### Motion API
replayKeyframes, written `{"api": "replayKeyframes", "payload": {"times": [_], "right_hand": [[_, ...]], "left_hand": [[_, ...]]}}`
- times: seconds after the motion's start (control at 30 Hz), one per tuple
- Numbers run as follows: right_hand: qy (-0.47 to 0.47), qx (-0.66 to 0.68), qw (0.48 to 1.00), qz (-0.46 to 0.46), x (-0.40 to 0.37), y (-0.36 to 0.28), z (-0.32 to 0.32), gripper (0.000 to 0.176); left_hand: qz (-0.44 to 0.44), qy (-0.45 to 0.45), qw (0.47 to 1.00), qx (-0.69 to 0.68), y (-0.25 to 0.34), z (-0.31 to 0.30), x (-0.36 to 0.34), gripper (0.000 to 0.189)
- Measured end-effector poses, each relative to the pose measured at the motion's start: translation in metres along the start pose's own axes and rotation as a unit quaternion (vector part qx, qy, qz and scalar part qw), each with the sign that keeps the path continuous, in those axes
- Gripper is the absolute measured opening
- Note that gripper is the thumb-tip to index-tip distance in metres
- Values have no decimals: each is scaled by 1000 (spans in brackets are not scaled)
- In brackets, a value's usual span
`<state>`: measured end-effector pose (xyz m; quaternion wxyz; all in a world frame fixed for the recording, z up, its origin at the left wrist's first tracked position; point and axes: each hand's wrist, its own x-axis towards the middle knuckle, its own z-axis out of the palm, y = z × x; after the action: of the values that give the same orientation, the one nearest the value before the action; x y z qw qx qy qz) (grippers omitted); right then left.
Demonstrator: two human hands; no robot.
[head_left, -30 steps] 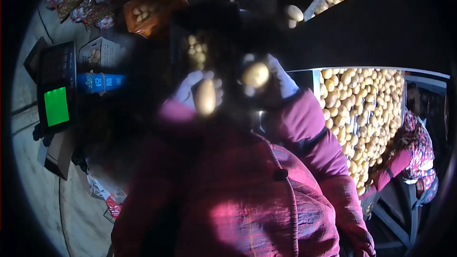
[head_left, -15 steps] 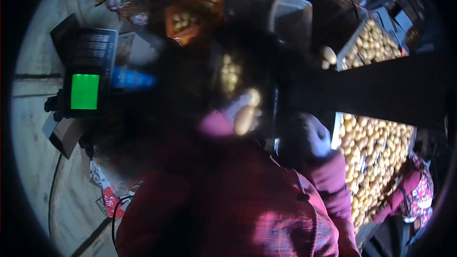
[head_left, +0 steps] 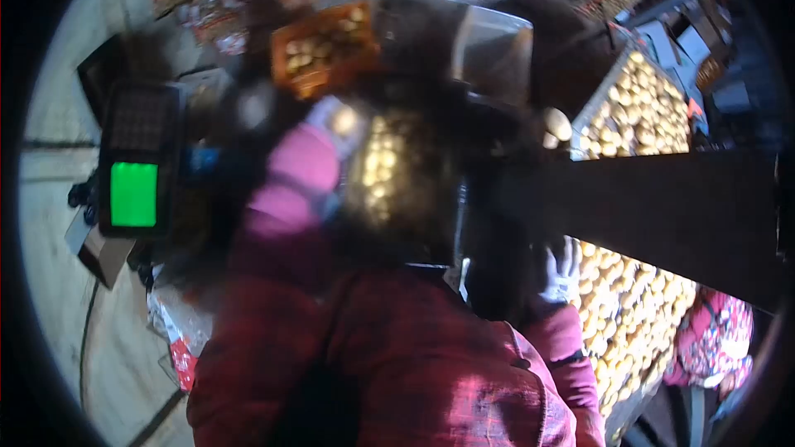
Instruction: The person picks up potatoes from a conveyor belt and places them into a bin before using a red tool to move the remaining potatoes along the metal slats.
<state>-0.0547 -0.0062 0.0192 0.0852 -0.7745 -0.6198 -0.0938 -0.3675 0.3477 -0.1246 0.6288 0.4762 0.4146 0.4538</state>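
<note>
My left hand, in a pale glove below a pink sleeve, is blurred at the left side of a dark box. A potato shows in its fingers. Inside the box, whose right rim shows, a row of potatoes lies along the left part. My right hand, also gloved, has its fingers spread at the near edge of a broad heap of potatoes on the right. Part of this hand is in dark shadow.
A scale with a green display stands at left. Beyond the box are an orange crate of potatoes and a translucent bin. A dark beam crosses the heap. Another person is at the lower right.
My left hand has moved up and left, from over the box's near part to its left side. My right hand has shifted slightly down, and its fingers now show spread against the potatoes.
</note>
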Motion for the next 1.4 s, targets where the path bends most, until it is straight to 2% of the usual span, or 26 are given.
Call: {"api": "replayKeyframes", "payload": {"times": [0.03, 0.1, 0.13, 0.17, 0.2, 0.23, 0.3, 0.37, 0.43, 0.47, 0.5, 0.53, 0.57, 0.67, 0.77, 0.8, 0.83, 0.9, 0.93, 0.97, 1.0, 1.1, 1.23, 1.4], "right_hand": [[14, 4, 1000, -7, 6, -1, -2, 23], [8, 2, 1000, 8, 1, 4, 4, 22], [-29, 0, 999, 22, -10, 13, 12, 42], [-27, -7, 999, 26, -12, 13, 12, 44], [-49, -7, 998, 42, -14, 13, 12, 45], [-72, -7, 996, 57, -15, 13, 11, 45], [-78, -17, 995, 55, -13, 12, 9, 45], [-85, -20, 995, 46, -16, 13, 9, 45], [-61, -13, 997, 54, -16, 14, 18, 45], [-12, -14, 999, 37, -15, 15, 22, 43], [2, 3, 1000, 7, -9, 14, 15, 40], [37, 7, 999, -30, -8, 18, 18, 38], [71, 16, 995, -69, -8, 21, 23, 37], [94, 41, 986, -129, -2, 20, 24, 28], [121, 67, 971, -194, 1, 26, 36, 23], [88, 213, 966, -115, 2, 17, 36, 27], [116, 98, 962, -225, 1, 34, 38, 32], [133, 35, 963, -234, -7, 59, 45, 36], [64, 106, 981, -150, -13, 70, 50, 36], [-7, 170, 984, -59, -18, 51, 35, 37], [-114, 372, 917, 83, -14, 35, 15, 39], [-121, 277, 951, 70, -44, 49, 5, 40], [-83, 189, 977, 50, -55, 63, 7, 40], [-95, 128, 984, 78, -68, 65, -7, 41]], "left_hand": [[-196, 55, 928, -312, -12, -9, 38, 23], [-210, 202, 894, -341, 69, 26, 57, 41], [-228, 267, 879, -322, 77, 36, 66, 49], [-243, 333, 861, -298, 80, 42, 72, 58], [-242, 267, 898, -252, 66, 43, 71, 64], [-244, 264, 898, -255, 61, 52, 62, 64], [-300, 81, 931, -190, 46, 65, 29, 62], [-340, 67, 924, -159, 39, 73, -8, 59], [-361, 36, 923, -127, 23, 50, -47, 57], [-397, 57, 909, -111, 21, 38, -65, 53], [-432, 37, 887, -160, 8, 11, -84, 39], [-416, -110, 860, -275, -22, -29, -104, 27], [-380, -251, 806, -378, -39, -69, -130, 15], [-332, -107, 850, -394, -18, -95, -216, 14], [-298, -6, 862, -409, -19, -129, -304, 13], [-288, 26, 863, -413, -21, -140, -334, 12], [-280, 56, 863, -417, -26, -149, -363, 12], [-271, 110, 857, -425, -36, -165, -416, 11], [-268, 136, 853, -427, -41, -171, -442, 11], [-268, 157, 848, -429, -46, -176, -465, 11], [-266, 178, 844, -431, -50, -180, -485, 10], [-260, 221, 833, -435, -66, -190, -534, 10], [-249, 222, 827, -452, -87, -198, -542, 9], [-235, 130, 828, -493, -93, -186, -441, 8]]}}
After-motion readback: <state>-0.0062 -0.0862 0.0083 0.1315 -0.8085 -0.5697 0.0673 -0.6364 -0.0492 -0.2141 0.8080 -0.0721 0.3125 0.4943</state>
